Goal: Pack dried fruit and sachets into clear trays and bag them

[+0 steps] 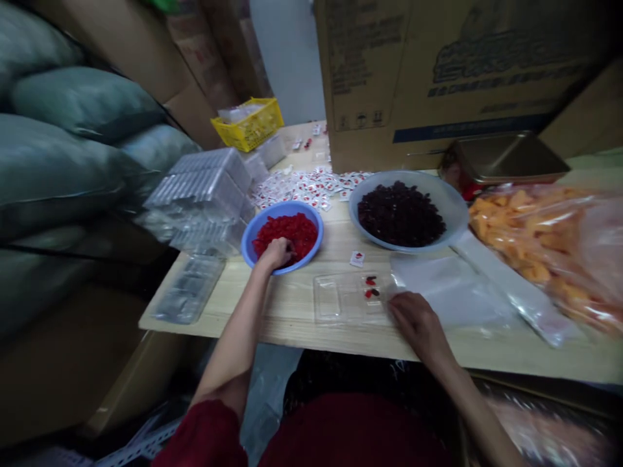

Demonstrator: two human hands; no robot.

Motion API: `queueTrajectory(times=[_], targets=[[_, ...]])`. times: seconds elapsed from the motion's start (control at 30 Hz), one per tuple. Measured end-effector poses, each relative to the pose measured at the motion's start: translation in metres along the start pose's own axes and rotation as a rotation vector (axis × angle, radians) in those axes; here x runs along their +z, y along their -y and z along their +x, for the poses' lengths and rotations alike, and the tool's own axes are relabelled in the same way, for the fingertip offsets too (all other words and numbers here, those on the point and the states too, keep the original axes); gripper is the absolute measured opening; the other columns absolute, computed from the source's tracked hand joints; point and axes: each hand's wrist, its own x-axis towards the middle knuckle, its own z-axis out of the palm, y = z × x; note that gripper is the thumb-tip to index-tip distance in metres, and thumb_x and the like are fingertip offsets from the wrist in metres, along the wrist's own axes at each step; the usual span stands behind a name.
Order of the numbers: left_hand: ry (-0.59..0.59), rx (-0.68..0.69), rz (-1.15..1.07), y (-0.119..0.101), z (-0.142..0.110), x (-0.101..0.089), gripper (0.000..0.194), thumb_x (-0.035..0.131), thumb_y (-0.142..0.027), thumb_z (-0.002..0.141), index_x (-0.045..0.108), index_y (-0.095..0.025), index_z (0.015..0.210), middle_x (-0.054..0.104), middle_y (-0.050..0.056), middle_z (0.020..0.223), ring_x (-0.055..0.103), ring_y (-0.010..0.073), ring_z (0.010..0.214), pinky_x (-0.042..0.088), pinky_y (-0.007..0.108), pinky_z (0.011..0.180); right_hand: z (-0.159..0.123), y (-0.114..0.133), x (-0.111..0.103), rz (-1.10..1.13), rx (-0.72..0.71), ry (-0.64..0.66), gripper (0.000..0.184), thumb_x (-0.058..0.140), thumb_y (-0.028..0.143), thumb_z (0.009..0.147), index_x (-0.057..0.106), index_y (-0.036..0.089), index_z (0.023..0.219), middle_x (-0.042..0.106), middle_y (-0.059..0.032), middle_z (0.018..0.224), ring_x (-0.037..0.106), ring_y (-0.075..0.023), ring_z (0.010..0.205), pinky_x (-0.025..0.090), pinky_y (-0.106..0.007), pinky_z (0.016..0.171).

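My left hand (pixel 278 253) dips into a blue bowl (pixel 247 241) of small, shiny red pieces (pixel 302 232), its fingers curled among them and the fingertips partly hidden. At the right end of a clear plastic tray (pixel 335 299) is my right hand (pixel 415 316), fingers drawn together at the tray's edge. Several small red and dark pieces (pixel 371 293) lie in the tray's right compartment; the compartments to the left hold nothing visible. Behind the tray lies a small white packet with a red print (pixel 357 259). A pale bowl (pixel 357 217) holds dark pieces (pixel 402 214).
Stacked clear trays (pixel 204 188) stand at left, near a yellow basket (pixel 253 126). Many small printed packets (pixel 302 188) spread behind the bowls. A large cardboard box (pixel 379 84) rises at the back. Bagged orange pieces (pixel 530 233) and clear plastic bags (pixel 448 285) lie right.
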Motion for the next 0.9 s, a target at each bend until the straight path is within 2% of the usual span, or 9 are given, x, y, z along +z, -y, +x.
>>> queueTrajectory(times=[0.07,0.2,0.3,0.47,0.57,0.7,0.8,0.83,0.9], targets=[[-0.070,0.011,-0.041,0.007,-0.007,-0.001,0.029,0.057,-0.037,0.095,0.062,-0.017,0.116,0.064,0.009,0.118,0.063,0.0206,0.102,0.055,0.042,0.090,-0.015,0.005,0.016,-0.025,-0.045,0.052,0.016,0.053,0.028,0.098,0.068,0.021,0.100,0.066,-0.0091,0.109,0.057,-0.0264,0.106,0.046,-0.041,0.088],[-0.181,-0.011,-0.102,0.019,-0.015,-0.002,0.024,0.052,-0.026,0.096,0.067,-0.016,0.111,0.072,0.006,0.107,0.067,0.0168,0.096,0.052,0.030,0.091,-0.034,0.019,0.033,-0.110,-0.057,0.142,0.021,0.052,0.023,0.098,0.066,0.023,0.113,0.065,-0.0081,0.120,0.054,-0.0273,0.110,0.044,-0.042,0.087],[-0.208,-0.052,-0.092,0.019,-0.011,0.000,0.019,0.059,-0.024,0.090,0.071,-0.019,0.103,0.075,0.006,0.103,0.068,0.0186,0.096,0.050,0.028,0.088,-0.036,0.025,0.033,-0.155,-0.054,0.144,0.023,0.051,0.021,0.098,0.065,0.022,0.116,0.065,-0.0087,0.120,0.055,-0.0272,0.110,0.044,-0.042,0.087],[-0.220,-0.135,-0.003,0.002,0.008,0.006,0.018,0.068,-0.024,0.080,0.074,-0.020,0.097,0.074,0.014,0.104,0.067,0.0297,0.102,0.050,0.038,0.088,-0.035,0.035,0.028,-0.169,-0.054,0.138,0.020,0.051,0.019,0.097,0.068,0.022,0.107,0.066,-0.0085,0.117,0.056,-0.0270,0.110,0.044,-0.042,0.087],[-0.200,-0.139,0.028,-0.008,0.014,-0.003,0.017,0.074,-0.016,0.070,0.073,-0.018,0.087,0.075,0.014,0.094,0.069,0.0313,0.094,0.051,0.038,0.084,-0.036,0.042,0.027,-0.151,-0.053,0.111,0.021,0.050,0.018,0.097,0.068,0.023,0.106,0.067,-0.0080,0.116,0.057,-0.0258,0.109,0.045,-0.042,0.089],[-0.320,-0.125,0.029,-0.020,-0.015,-0.022,0.015,0.061,-0.026,0.087,0.070,-0.019,0.095,0.073,0.013,0.101,0.067,0.0292,0.099,0.050,0.039,0.089,-0.040,0.043,0.020,-0.108,-0.034,0.039,0.022,0.049,0.020,0.098,0.069,0.024,0.108,0.068,-0.0079,0.114,0.059,-0.0250,0.109,0.045,-0.043,0.090],[-0.428,0.116,-0.164,-0.052,-0.058,-0.005,0.024,0.048,-0.035,0.097,0.065,-0.020,0.105,0.072,0.008,0.105,0.066,0.0216,0.096,0.049,0.032,0.089,-0.044,0.039,0.014,-0.056,0.026,-0.012,0.020,0.050,0.023,0.099,0.068,0.023,0.107,0.068,-0.0079,0.111,0.059,-0.0244,0.106,0.045,-0.043,0.091],[-0.399,0.267,-0.281,-0.068,-0.072,0.009,0.022,0.050,-0.035,0.096,0.065,-0.020,0.104,0.072,0.006,0.101,0.066,0.0195,0.091,0.050,0.030,0.085,-0.045,0.037,0.014,-0.041,0.052,-0.027,0.019,0.050,0.024,0.099,0.068,0.022,0.105,0.068,-0.0078,0.110,0.059,-0.0243,0.105,0.045,-0.043,0.091],[-0.241,0.500,-0.413,-0.104,-0.097,0.048,0.016,0.054,-0.031,0.095,0.066,-0.021,0.096,0.071,0.003,0.092,0.065,0.0175,0.084,0.050,0.028,0.078,-0.045,0.033,0.014,-0.019,0.085,-0.050,0.018,0.050,0.024,0.099,0.068,0.022,0.103,0.068,-0.0077,0.110,0.059,-0.0243,0.104,0.045,-0.043,0.091]])
